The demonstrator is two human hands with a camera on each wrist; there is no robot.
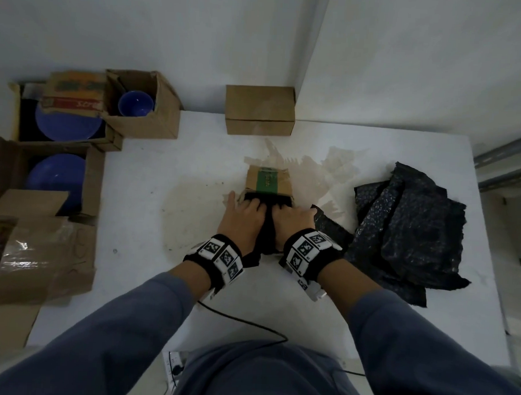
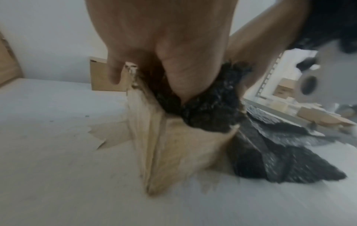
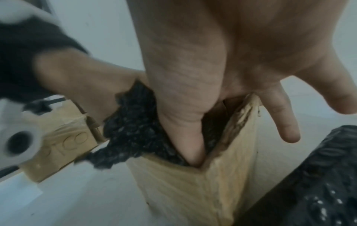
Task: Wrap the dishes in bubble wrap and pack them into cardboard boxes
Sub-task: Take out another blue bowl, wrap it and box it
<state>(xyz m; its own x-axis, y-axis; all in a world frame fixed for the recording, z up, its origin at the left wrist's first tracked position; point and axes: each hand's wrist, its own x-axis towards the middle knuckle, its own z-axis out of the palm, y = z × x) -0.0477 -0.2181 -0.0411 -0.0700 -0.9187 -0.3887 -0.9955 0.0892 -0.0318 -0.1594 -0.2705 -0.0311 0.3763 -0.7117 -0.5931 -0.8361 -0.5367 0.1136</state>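
White tabletop, stained brown near its middle. Left hand and right hand, side by side, push a black bubble-wrapped bundle into a small open cardboard box; whether the fingers grip it cannot be told. Loose black bubble wrap just right. Left: open boxes with blue dishes. Farther: closed box by white wall.

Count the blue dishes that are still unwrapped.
3: a bowl in the small open box at back left, a plate in the box beside it, and another dish in the nearer left box. More may lie hidden underneath.
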